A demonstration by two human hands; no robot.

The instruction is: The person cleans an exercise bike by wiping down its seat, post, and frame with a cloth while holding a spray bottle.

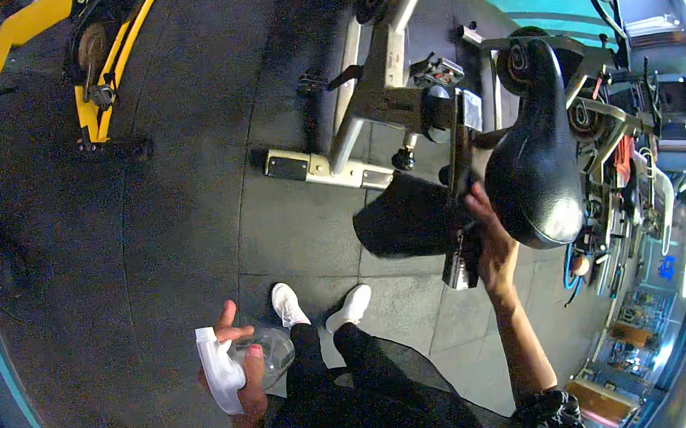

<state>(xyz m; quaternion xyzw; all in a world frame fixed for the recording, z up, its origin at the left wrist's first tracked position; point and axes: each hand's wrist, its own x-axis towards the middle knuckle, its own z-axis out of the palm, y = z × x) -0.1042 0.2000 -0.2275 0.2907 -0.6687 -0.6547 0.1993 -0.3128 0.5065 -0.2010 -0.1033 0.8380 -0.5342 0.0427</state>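
L hand (248,384) has its grip wrapped round a spray bottle (222,373), white head, clear body, well left of the exercise bike (388,106). R hand (497,247) is at the rail (458,270) by the black saddle (536,180); can't tell if clenched. Looks like a steadying step; next move prob. calls for nozzle aim.

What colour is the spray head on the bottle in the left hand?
The spray head is white; best seen in the head view.
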